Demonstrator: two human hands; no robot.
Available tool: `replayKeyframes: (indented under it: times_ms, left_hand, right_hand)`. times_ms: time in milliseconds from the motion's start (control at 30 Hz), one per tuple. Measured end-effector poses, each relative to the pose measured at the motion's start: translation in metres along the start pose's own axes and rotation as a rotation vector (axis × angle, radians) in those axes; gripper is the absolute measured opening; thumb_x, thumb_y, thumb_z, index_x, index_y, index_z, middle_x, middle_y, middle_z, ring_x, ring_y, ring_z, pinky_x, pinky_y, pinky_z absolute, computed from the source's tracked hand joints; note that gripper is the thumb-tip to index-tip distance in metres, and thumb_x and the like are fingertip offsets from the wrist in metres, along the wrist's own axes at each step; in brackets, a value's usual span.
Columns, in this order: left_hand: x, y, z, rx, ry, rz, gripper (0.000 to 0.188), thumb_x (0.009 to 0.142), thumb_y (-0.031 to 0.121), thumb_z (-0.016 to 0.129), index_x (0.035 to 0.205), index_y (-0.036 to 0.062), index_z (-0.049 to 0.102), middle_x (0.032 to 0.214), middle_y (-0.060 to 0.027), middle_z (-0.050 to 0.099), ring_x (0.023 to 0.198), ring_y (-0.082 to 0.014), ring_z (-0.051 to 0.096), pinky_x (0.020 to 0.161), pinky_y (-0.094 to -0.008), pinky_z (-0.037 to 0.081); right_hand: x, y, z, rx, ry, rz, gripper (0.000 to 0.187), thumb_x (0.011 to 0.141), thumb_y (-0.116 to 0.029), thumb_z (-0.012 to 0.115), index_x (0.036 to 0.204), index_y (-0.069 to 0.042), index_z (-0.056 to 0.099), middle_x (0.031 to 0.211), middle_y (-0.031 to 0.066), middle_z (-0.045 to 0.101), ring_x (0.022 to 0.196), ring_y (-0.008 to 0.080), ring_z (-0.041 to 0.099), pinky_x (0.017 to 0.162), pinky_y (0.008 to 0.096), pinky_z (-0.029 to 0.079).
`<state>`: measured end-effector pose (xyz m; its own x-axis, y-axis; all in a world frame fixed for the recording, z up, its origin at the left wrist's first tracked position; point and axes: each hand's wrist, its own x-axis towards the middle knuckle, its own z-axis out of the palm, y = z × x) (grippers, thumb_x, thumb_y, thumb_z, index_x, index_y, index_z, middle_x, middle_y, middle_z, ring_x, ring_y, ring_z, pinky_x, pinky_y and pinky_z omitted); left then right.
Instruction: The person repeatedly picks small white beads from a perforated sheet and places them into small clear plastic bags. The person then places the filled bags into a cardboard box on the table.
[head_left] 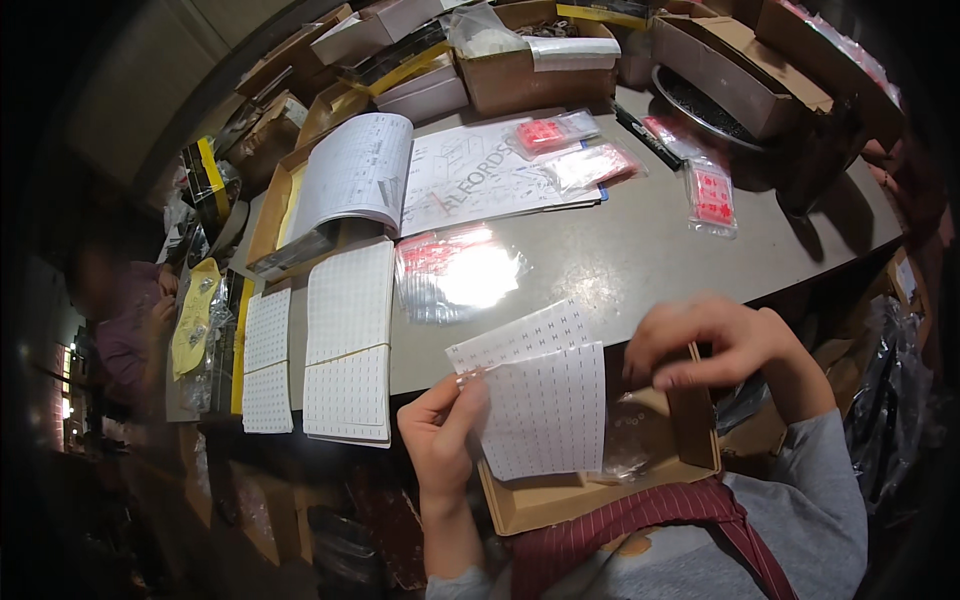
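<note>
Between the thumb and fingers of my left hand (445, 430) are white label sheets (545, 410) with rows of small printed marks. One sheet is folded down over the open cardboard box (705, 440) in front of me; another part sticks up behind it. Something small and shiny shows at the left fingertips, too small to name. My right hand (705, 345) hovers over the box's right side, fingers curled and thumb apart, with nothing visible in it. Clear plastic bags (630, 435) lie inside the box, partly hidden by the sheets.
Two banded stacks of label sheets (347, 320) lie left, beside clear bags with red print (450, 275). Behind are an open booklet (350, 180), drawings (460, 165), filled packets (710, 195) and a black marker (645, 135). Boxes (540, 80) line the back. Another person (130, 330) is far left.
</note>
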<state>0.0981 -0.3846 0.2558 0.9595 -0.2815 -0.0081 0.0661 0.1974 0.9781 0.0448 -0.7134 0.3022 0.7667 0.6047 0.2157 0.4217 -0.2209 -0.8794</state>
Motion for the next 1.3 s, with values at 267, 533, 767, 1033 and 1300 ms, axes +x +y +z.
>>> replayKeyframes:
  times_ms: [267, 533, 767, 1033, 1300]
  left_hand:
    - [0.003, -0.006, 0.023, 0.147, -0.046, 0.021, 0.019, 0.099, 0.006, 0.07, 0.111, -0.0084, 0.075, 0.085, 0.0028, 0.065, 0.077, -0.0041, 0.054, 0.067, -0.0214, 0.043]
    - [0.01, -0.012, 0.021, 0.19, -0.048, 0.068, 0.018, 0.1, 0.009, 0.071, 0.106, -0.0078, 0.076, 0.083, 0.0037, 0.064, 0.076, -0.004, 0.053, 0.067, -0.0211, 0.043]
    - [0.015, -0.017, 0.019, 0.1, -0.014, 0.012, 0.021, 0.1, 0.011, 0.072, 0.108, -0.0079, 0.076, 0.085, 0.0005, 0.069, 0.079, -0.0061, 0.057, 0.07, -0.0227, 0.047]
    - [0.024, -0.019, 0.015, 0.09, -0.045, -0.01, 0.024, 0.1, 0.013, 0.072, 0.108, -0.009, 0.075, 0.087, -0.0014, 0.071, 0.083, -0.0066, 0.058, 0.073, -0.0235, 0.049]
    - [0.029, -0.015, 0.011, 0.047, -0.085, -0.061, 0.023, 0.099, 0.013, 0.073, 0.105, -0.0087, 0.075, 0.084, -0.0001, 0.07, 0.079, -0.0053, 0.058, 0.07, -0.0225, 0.048]
  right_hand:
    - [0.039, -0.008, 0.022, -0.806, 0.225, -0.045, 0.028, 0.077, -0.002, 0.071, 0.101, -0.004, 0.057, 0.099, 0.0122, 0.058, 0.095, 0.0343, 0.058, 0.087, 0.042, 0.048]
    - [0.05, 0.011, 0.038, -1.061, 0.257, -0.049, 0.03, 0.07, -0.007, 0.071, 0.094, -0.003, 0.055, 0.091, 0.0126, 0.056, 0.09, 0.0317, 0.06, 0.086, 0.0406, 0.049]
    - [0.053, 0.013, 0.044, -1.148, 0.27, -0.064, 0.029, 0.069, -0.008, 0.071, 0.094, -0.003, 0.057, 0.09, 0.0122, 0.055, 0.089, 0.0316, 0.059, 0.087, 0.0407, 0.05]
    - [0.055, -0.005, 0.03, -0.82, 0.149, -0.111, 0.024, 0.078, -0.009, 0.073, 0.097, -0.003, 0.06, 0.088, 0.011, 0.058, 0.082, 0.029, 0.061, 0.076, 0.0389, 0.052]
    - [0.146, 0.035, -0.047, -0.453, 0.018, 0.295, 0.024, 0.087, -0.023, 0.074, 0.095, -0.001, 0.068, 0.08, 0.0147, 0.067, 0.075, 0.0273, 0.067, 0.07, 0.0396, 0.052]
